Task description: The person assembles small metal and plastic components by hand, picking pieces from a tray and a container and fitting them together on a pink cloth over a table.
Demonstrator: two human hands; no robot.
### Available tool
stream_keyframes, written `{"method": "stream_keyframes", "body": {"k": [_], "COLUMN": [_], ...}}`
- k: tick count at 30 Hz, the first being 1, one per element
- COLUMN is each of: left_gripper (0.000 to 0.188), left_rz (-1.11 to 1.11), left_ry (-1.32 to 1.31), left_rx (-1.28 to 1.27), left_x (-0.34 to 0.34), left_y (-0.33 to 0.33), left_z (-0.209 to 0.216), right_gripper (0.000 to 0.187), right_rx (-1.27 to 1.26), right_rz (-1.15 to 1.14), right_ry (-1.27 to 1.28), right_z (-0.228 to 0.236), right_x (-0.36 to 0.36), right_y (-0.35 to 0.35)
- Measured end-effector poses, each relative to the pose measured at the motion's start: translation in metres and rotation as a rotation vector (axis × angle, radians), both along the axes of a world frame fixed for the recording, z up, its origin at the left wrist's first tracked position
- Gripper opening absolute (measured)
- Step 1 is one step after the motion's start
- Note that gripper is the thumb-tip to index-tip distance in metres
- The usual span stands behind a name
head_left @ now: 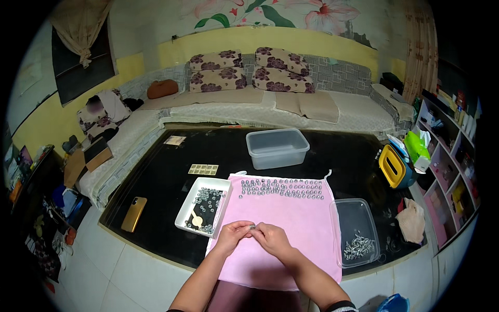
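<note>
Both hands meet over the near part of the pink cloth [283, 229]. Left hand [233, 235] and right hand [271, 239] pinch one small metal part [252, 226] between their fingertips, at the 6 o'clock side of the desk [166, 171]. Too small to tell whether it's one piece or two being joined.

Step in hand, my read: fitting together or checking a single piece, mid-batch.

- Finished-looking pieces sit in rows [281, 188] along the cloth's 12 o'clock edge.
- White tray [183, 210] at 9 o'clock of the hands holds loose small parts.
- Clear bin [347, 249] at 3 o'clock holds a heap of metal screws [358, 246].
- Empty-looking clear tub [276, 148] sits beyond the rows, at 12 o'clock.
- Phone [134, 213] further out at 9 o'clock, well apart.

Next move calls for: steady fingertip grip, part kept above the cloth so a drop doesn't roll, then a reach to 12 o'clock without nudging the rows.
</note>
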State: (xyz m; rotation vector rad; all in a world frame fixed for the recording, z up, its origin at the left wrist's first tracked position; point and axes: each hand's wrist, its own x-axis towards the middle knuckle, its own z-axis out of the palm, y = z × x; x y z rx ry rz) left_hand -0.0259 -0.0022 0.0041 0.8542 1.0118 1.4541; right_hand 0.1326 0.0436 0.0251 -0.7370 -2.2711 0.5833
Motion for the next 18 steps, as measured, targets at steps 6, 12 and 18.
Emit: {"method": "stream_keyframes", "body": {"k": [6,12,18], "left_gripper": [0.018,0.017,0.018], "left_rz": [-0.032,-0.039,-0.064], "left_ry": [0.013,0.019,-0.058], "left_rx": [-0.015,0.016,0.038], "left_x": [0.005,0.002,0.001], "left_y": [-0.004,0.000,0.001], "left_z": [0.007,0.001,0.006], "right_gripper": [0.012,0.013,0.014], "right_rx": [-0.051,-0.148,-0.245], "right_rz": [-0.014,0.000,-0.016], "right_ry": [0.263,0.262,0.325], "right_z": [-0.002,-0.009,-0.006], "right_x": [-0.001,0.001,-0.008], "right_y": [-0.001,0.004,0.002]}}
